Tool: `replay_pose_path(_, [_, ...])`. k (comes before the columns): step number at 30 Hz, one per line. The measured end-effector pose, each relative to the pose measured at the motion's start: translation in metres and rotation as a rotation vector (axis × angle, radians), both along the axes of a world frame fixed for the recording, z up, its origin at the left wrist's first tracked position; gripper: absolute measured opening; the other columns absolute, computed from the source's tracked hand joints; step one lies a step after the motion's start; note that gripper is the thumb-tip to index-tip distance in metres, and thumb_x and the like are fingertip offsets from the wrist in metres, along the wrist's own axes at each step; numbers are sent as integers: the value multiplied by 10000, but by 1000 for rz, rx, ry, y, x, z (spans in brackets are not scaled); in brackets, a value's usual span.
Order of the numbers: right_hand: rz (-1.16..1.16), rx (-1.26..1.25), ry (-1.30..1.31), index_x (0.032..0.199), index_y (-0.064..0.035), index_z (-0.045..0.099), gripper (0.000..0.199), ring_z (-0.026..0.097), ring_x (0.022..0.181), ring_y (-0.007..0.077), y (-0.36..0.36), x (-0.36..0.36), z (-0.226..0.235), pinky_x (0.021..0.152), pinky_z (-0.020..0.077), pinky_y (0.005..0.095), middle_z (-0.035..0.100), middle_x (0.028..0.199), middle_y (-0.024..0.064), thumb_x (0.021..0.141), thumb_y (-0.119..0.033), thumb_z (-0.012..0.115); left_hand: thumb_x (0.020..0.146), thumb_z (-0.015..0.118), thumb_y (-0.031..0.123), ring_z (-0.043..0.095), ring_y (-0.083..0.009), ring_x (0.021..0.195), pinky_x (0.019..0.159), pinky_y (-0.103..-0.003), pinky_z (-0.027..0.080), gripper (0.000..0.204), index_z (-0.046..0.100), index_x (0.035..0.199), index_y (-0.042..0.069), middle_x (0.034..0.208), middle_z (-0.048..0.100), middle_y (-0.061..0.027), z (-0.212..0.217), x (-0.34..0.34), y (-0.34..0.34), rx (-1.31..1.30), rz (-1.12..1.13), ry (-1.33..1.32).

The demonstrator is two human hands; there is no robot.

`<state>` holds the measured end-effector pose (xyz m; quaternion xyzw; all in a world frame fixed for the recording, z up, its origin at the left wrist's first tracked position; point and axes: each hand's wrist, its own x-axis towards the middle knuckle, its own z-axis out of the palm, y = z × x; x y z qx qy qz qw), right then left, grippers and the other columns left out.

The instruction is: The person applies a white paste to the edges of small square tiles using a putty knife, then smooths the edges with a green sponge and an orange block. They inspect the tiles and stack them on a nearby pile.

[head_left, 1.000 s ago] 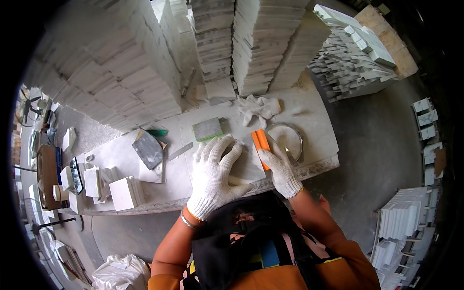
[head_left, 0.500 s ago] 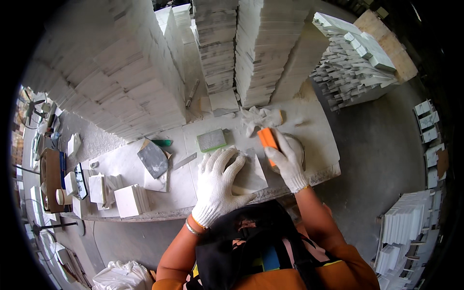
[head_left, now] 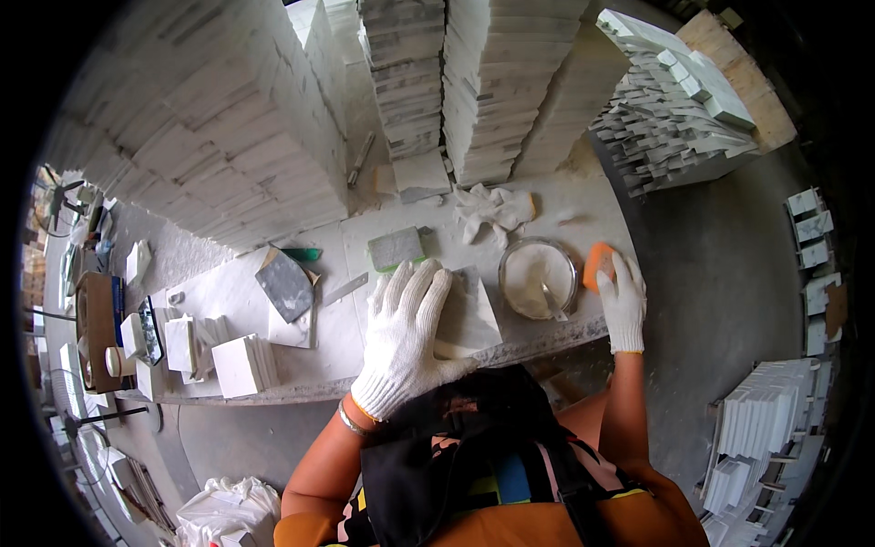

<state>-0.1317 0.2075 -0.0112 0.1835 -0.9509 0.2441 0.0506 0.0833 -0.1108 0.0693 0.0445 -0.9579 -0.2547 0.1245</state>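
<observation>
Orange block (head_left: pixel 598 266): in the head view it sits at the right end of the worktop (head_left: pixel 597 193), in the grasp of the gloved right hand (head_left: pixel 624 299). The fingers of that hand point to the far side and bend against the block's right side, so that its left part shows clear of the glove; whether its underside touches the worktop cannot be told. The thumb is hidden.

The left hand (head_left: pixel 406 333), also in a white knit glove, lies flat and unclenched, fingers close together and pointing far, thumb spread to the right. It covers the left side of a grey-veined marble tile (head_left: pixel 470 319), whose right part lies bare at the near edge of the worktop. The orange block is well apart from this tile and to its right.

Between tile and block stands a round metal-rimmed dish (head_left: pixel 529 273) of pale material, with a small spatula (head_left: pixel 550 299) leaning in it. Just beyond the left fingertips lies a grey abrasive pad (head_left: pixel 396 248) with a green edge; farther right, a loose white glove (head_left: pixel 492 214). To the left are a thin metal strip (head_left: pixel 347 288), a dark grey slab (head_left: pixel 284 285) and a row of white tiles (head_left: pixel 244 366). Tall stacks of marble tiles (head_left: pixel 510 91) rise at the far side.
</observation>
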Motion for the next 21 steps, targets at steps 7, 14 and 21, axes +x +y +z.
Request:
replay_pose_path(7, [738, -545, -409, 1416, -85, 590, 535, 510, 1362, 319, -107, 69, 58, 1132, 384, 408, 565, 1432, 177, 1025, -449, 556, 542, 912, 389, 439, -411, 1367, 1146, -564, 313, 1037, 485, 1420, 39, 1437, 508, -180, 3, -2, 1, -38, -2, 14])
replay_pose_path(14, [882, -520, -438, 1398, -94, 596, 472, 542, 1304, 362, -105, 85, 42, 1086, 422, 446, 611, 1367, 177, 1032, -389, 552, 552, 904, 367, 444, -410, 1364, 1146, -558, 317, 1012, 489, 1415, 38, 1427, 521, -176, 0, 0, 3, 0, 19, 72])
replay_pose_path(21, [603, -575, -604, 1312, -17, 643, 459, 560, 1300, 303, -71, 107, 57, 1095, 419, 417, 635, 1337, 180, 1044, -373, 533, 532, 904, 388, 428, -423, 1379, 1170, -573, 285, 1071, 466, 1445, 40, 1448, 508, -187, -3, 0, 3, 14, 19, 60])
